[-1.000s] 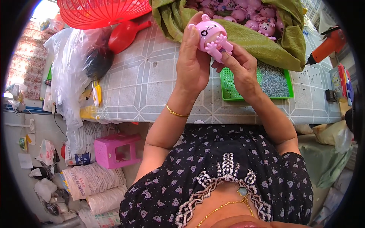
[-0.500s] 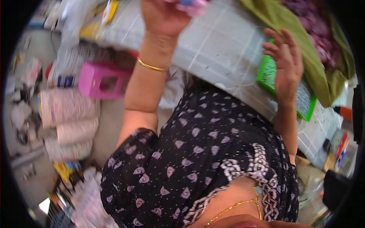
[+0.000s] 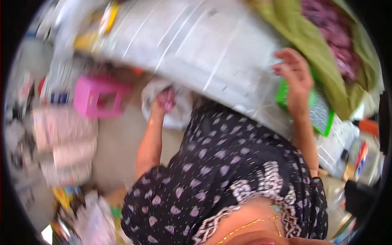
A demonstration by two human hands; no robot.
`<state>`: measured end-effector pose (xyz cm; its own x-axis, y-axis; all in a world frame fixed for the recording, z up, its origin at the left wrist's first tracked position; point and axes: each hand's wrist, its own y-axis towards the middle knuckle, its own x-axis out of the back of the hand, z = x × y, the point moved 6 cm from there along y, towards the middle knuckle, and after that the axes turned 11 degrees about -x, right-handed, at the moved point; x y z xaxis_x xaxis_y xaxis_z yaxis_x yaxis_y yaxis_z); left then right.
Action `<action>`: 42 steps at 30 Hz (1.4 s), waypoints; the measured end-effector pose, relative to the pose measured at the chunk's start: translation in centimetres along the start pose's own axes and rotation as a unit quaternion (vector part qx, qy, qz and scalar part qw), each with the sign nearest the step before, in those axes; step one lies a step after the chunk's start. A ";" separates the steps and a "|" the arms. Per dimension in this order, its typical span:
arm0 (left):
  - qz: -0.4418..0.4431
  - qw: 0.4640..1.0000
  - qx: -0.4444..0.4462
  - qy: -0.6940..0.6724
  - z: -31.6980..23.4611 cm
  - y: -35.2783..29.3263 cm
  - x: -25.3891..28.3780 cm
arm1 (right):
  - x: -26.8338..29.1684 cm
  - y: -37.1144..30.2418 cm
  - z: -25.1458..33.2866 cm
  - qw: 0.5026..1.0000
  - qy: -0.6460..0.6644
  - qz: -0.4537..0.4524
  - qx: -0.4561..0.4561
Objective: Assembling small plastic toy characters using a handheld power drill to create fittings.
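Observation:
My left hand [image 3: 160, 103] is below the table's edge, at the mouth of a white plastic bag [image 3: 179, 110]. Its fingers are closed round a small pink ruffled thing [image 3: 169, 102], blurred and partly covered by the hand. Over the table, my right hand [image 3: 296, 77] is open with its fingers bent and holds nothing I can see. Close by it lies a green-rimmed tray [image 3: 325, 116] with a silvery, glittering filling, partly hidden by my arm. Beyond it is an olive-green cloth [image 3: 286, 24] wrapped about a heap of purple-pink ruffled pieces [image 3: 332, 36].
The grey tiled tabletop [image 3: 188, 49] slants across the view. A pink plastic stool [image 3: 87, 96] stands on the floor at left, with stacked paper bundles [image 3: 65, 130] nearer. A yellow object [image 3: 108, 18] lies on the table's far left. Mixed items crowd the right edge.
My left hand has come down from over the table to the white bag below its edge, carrying the pink thing. My right hand has shifted slightly left and nearer.

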<state>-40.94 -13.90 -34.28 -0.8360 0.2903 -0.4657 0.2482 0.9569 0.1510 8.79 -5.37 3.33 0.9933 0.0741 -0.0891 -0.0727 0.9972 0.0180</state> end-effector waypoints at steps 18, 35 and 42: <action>-0.362 0.912 0.172 0.087 2.4 10.3 2.8 | 23.0 17.7 4.2 0.646 -0.735 -0.173 0.111; -0.362 0.773 -0.334 0.399 -28.1 16.2 -26.9 | 24.5 11.9 7.6 0.987 -0.040 -0.156 0.000; 0.066 0.995 -0.072 0.034 -21.0 28.8 -46.4 | 15.7 4.2 8.8 0.983 0.167 0.038 -0.065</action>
<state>-5.31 0.01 9.98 -0.8337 0.4068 -0.3735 0.2889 0.8977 0.3328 24.89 -0.08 10.75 0.9012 0.1264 -0.4147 -0.1782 0.9800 -0.0886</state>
